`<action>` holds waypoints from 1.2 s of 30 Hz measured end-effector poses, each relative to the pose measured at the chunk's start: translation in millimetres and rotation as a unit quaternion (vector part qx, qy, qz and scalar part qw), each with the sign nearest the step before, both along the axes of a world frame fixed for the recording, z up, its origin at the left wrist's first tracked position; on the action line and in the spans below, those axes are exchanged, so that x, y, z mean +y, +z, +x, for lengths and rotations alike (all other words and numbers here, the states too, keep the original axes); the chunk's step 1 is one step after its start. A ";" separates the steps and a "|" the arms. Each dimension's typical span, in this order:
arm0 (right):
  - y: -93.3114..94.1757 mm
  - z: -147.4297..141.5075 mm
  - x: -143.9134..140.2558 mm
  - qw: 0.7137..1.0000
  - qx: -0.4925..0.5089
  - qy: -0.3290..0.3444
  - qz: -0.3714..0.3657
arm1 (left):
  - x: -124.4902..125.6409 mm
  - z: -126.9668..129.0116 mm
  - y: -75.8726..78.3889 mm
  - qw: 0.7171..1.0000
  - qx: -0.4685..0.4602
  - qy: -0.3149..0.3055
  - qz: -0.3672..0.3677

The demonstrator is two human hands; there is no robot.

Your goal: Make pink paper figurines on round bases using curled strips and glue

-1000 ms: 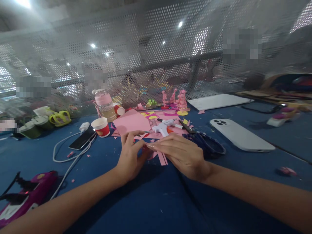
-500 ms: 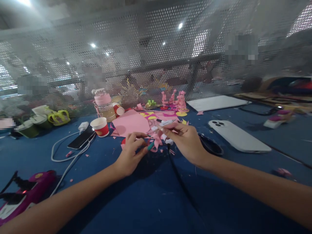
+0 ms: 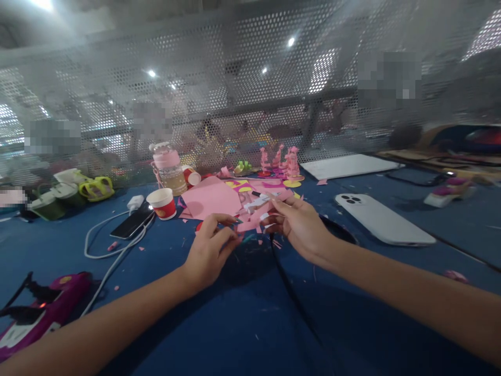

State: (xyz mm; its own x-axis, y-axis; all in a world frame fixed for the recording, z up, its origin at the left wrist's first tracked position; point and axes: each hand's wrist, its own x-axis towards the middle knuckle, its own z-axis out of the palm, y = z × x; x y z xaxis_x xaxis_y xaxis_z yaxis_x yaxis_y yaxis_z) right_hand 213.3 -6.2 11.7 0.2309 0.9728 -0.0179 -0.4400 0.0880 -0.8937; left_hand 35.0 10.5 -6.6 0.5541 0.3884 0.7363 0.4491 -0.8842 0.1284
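Note:
Low over the paper scraps, a narrow pink paper strip [image 3: 250,223] stretches between my two hands. My left hand [image 3: 209,245] is closed, its thumb and bent fingers pinching the strip's left end. My right hand [image 3: 301,223] is closed at the other end, thumb and fingertips together on the strip; its exact hold is partly hidden. Just behind those fingertips is a white pen-like item with a black tip [image 3: 258,194]. A black cord [image 3: 289,292] runs from beneath my right hand toward me. Behind my left hand lies a pink paper sheet [image 3: 213,199].
Left are a red-and-white paper cup [image 3: 162,203], a bottle [image 3: 169,169], a black phone [image 3: 131,222] with white cable, and a purple power strip [image 3: 62,303]. Right lies a white phone [image 3: 383,219]. Behind stand pink paper figures [image 3: 291,163] before a perforated metal screen [image 3: 235,104].
My right hand has turned slightly, its lower fingers now curled beneath the strip. The strip, which hung down between my hands, now reaches across more levelly. My left thumb has shifted slightly.

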 end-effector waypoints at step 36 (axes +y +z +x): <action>-17.7 -9.4 -7.6 0.931 -0.323 0.162 0.052 | 7.5 -3.6 -2.0 0.997 -0.036 0.062 -0.034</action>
